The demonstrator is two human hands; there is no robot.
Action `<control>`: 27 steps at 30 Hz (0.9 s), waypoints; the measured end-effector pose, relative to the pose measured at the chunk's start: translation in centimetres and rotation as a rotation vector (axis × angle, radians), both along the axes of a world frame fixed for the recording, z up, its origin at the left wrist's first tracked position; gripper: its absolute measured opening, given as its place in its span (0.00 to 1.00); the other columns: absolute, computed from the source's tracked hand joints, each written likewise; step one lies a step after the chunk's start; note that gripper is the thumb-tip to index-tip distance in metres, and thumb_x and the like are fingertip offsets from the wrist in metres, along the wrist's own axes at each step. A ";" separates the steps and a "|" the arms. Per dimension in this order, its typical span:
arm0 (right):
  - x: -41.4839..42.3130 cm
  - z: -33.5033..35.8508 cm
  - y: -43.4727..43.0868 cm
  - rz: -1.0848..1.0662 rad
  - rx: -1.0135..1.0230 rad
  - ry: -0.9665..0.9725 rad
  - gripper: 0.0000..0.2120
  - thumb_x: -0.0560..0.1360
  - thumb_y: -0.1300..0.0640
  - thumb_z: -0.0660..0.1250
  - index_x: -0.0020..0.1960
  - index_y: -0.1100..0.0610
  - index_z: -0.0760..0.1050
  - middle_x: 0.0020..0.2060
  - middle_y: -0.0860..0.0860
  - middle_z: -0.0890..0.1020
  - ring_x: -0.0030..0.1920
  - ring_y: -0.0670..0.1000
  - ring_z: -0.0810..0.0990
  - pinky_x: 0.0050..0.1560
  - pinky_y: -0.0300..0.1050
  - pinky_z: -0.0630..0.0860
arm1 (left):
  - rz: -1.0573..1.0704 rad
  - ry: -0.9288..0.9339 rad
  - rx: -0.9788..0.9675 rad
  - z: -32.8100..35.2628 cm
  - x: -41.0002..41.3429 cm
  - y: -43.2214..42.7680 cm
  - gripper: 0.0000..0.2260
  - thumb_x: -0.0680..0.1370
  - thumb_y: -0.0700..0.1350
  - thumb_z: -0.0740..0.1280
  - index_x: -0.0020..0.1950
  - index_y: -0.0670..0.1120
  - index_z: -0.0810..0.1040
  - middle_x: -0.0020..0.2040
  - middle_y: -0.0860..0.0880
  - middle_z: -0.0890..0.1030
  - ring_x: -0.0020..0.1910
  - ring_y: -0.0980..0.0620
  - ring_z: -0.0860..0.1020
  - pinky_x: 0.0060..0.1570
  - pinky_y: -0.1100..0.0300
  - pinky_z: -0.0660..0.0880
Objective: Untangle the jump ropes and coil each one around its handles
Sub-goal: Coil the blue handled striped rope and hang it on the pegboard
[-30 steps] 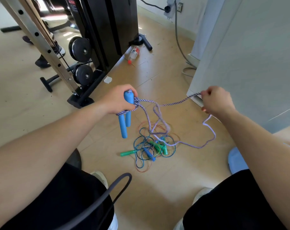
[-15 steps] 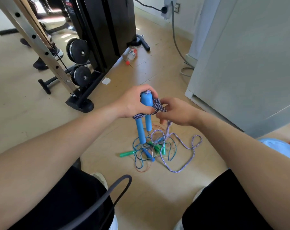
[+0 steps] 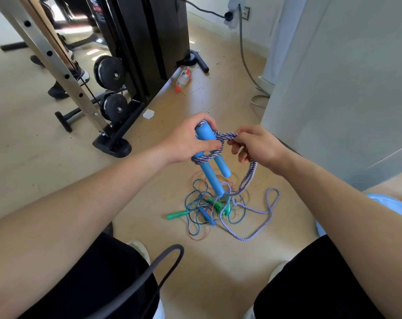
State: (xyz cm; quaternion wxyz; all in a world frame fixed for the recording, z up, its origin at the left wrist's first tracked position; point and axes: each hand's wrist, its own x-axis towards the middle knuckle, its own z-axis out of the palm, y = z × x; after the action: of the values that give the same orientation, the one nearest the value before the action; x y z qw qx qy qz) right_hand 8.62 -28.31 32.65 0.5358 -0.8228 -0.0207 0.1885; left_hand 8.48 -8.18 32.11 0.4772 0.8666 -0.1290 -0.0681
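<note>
My left hand (image 3: 190,140) grips two light-blue handles (image 3: 215,165) held side by side, pointing down. A purple-and-white braided rope (image 3: 255,234) is wound a few turns round them. My right hand (image 3: 256,145) pinches a loop of that rope just right of the handles. The rest of the braided rope hangs down and lies in loose curves on the floor. Beneath it on the floor sits a tangle of thin blue and orange ropes (image 3: 196,203) with green handles (image 3: 177,214) and a small blue handle (image 3: 206,216).
A black weight machine (image 3: 147,42) with a steel upright (image 3: 57,63) stands at the back left. A plastic bottle (image 3: 183,78) lies beside it. A white cabinet (image 3: 347,84) rises on the right, with a grey cable (image 3: 246,63) along the floor. A black band (image 3: 149,275) crosses my lap.
One second ago my right hand held the rope stretched far to the right. It has come in beside the handles, laying more rope round them. The loose rope on the floor has shortened.
</note>
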 end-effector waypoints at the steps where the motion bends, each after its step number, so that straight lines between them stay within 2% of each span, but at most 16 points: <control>1: 0.0 0.0 0.0 -0.002 -0.004 0.003 0.11 0.78 0.63 0.57 0.42 0.61 0.77 0.28 0.51 0.74 0.26 0.51 0.70 0.31 0.43 0.69 | 0.003 0.011 0.000 -0.2 0.0 -0.1 0.13 0.74 0.46 0.76 0.54 0.45 0.77 0.45 0.53 0.78 0.36 0.60 0.74 0.36 0.68 0.72; 4: -0.1 0.2 0.2 -0.009 0.068 0.007 0.11 0.78 0.61 0.61 0.41 0.62 0.78 0.24 0.47 0.68 0.27 0.49 0.65 0.31 0.44 0.67 | 0.065 0.047 -0.043 -0.9 -0.1 -0.6 0.14 0.78 0.55 0.70 0.52 0.46 0.78 0.42 0.54 0.79 0.39 0.59 0.75 0.44 0.62 0.73; 6: -0.1 0.6 0.1 -0.005 0.042 -0.058 0.12 0.77 0.56 0.66 0.37 0.59 0.78 0.26 0.49 0.66 0.27 0.49 0.65 0.31 0.44 0.69 | 0.113 0.057 -0.057 -1.2 -0.1 -0.9 0.16 0.75 0.60 0.67 0.50 0.48 0.78 0.42 0.55 0.79 0.41 0.57 0.76 0.48 0.57 0.74; 9: -0.1 0.9 -0.3 -0.021 -0.037 -0.129 0.12 0.77 0.53 0.68 0.35 0.55 0.78 0.29 0.52 0.64 0.29 0.50 0.65 0.30 0.43 0.70 | 0.109 0.042 -0.012 -1.5 -0.3 -1.1 0.08 0.77 0.54 0.71 0.49 0.52 0.76 0.41 0.55 0.78 0.39 0.55 0.77 0.42 0.58 0.74; 13: -0.3 1.0 -0.5 0.015 -0.019 -0.101 0.13 0.78 0.53 0.68 0.36 0.56 0.79 0.26 0.48 0.66 0.27 0.49 0.64 0.28 0.42 0.66 | 0.107 0.020 0.095 -1.5 -0.5 -1.1 0.16 0.78 0.53 0.70 0.60 0.49 0.70 0.44 0.55 0.72 0.39 0.57 0.74 0.38 0.64 0.72; 15: -0.4 1.3 -0.6 0.034 0.002 -0.086 0.13 0.78 0.53 0.68 0.37 0.57 0.80 0.22 0.44 0.67 0.27 0.49 0.63 0.27 0.42 0.64 | 0.069 -0.004 0.165 -1.4 -0.6 -1.1 0.16 0.79 0.55 0.68 0.62 0.49 0.71 0.44 0.55 0.73 0.39 0.57 0.73 0.37 0.66 0.71; 18: -0.5 1.7 -0.9 0.014 -0.022 -0.139 0.13 0.78 0.53 0.68 0.36 0.56 0.80 0.23 0.44 0.67 0.27 0.49 0.63 0.29 0.43 0.64 | -0.038 -0.082 0.264 -1.2 -0.7 -1.1 0.12 0.81 0.56 0.63 0.58 0.48 0.72 0.41 0.49 0.75 0.37 0.50 0.73 0.40 0.54 0.73; 20: -0.3 1.8 -1.2 -0.078 -0.091 -0.213 0.13 0.77 0.52 0.68 0.36 0.55 0.81 0.26 0.47 0.68 0.28 0.49 0.64 0.32 0.44 0.65 | -0.088 -0.138 0.287 -0.8 -1.0 -1.3 0.11 0.82 0.55 0.63 0.55 0.48 0.71 0.40 0.47 0.76 0.37 0.48 0.74 0.39 0.49 0.73; 23: 0.1 1.5 -1.8 -0.201 -0.237 -0.281 0.12 0.77 0.52 0.67 0.42 0.59 0.82 0.28 0.50 0.72 0.30 0.49 0.68 0.35 0.44 0.67 | -0.181 -0.205 0.255 -0.2 -1.8 -2.2 0.09 0.81 0.53 0.63 0.53 0.48 0.71 0.36 0.47 0.76 0.34 0.50 0.73 0.35 0.53 0.72; 25: 0.2 1.3 -2.1 -0.208 -0.335 -0.278 0.13 0.78 0.52 0.67 0.45 0.61 0.83 0.32 0.54 0.75 0.35 0.52 0.72 0.39 0.46 0.70 | -0.236 -0.200 0.218 0.1 -2.4 -2.8 0.08 0.82 0.51 0.64 0.52 0.47 0.71 0.33 0.49 0.74 0.31 0.54 0.69 0.33 0.57 0.68; 27: 0.2 1.3 -2.0 -0.219 -0.371 -0.275 0.14 0.78 0.51 0.67 0.45 0.62 0.82 0.34 0.56 0.76 0.38 0.55 0.74 0.40 0.48 0.72 | -0.236 -0.174 0.238 -0.1 -2.3 -2.9 0.09 0.82 0.51 0.64 0.52 0.47 0.71 0.33 0.50 0.74 0.32 0.53 0.70 0.35 0.56 0.69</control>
State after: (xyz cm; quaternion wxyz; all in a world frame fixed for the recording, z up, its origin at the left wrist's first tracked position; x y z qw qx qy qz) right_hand 8.86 -30.29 33.99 0.3852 -0.9222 0.0308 0.0165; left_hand 6.15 -11.03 32.04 0.3472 0.8983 -0.2617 -0.0633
